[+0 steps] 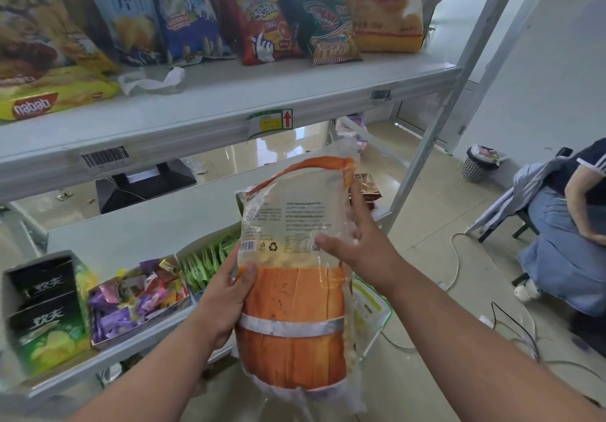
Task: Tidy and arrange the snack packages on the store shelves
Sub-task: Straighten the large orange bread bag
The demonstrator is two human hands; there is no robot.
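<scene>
1. Lower shelf, left end: green chip boxes, then a tray of wrapped candies.
2. Left hand: grip curled round the left edge of the orange snack bag, held upright before the shelf's front edge.
3. Right hand: fingers straight, resting on the bag's right side.
4. Upper shelf: standing snack packages.

We read "nabati" on the yellow packet on the upper shelf, and "RACK" on the green prawn-cracker bag. We see a red up-arrow on the shelf-edge tag.
</scene>
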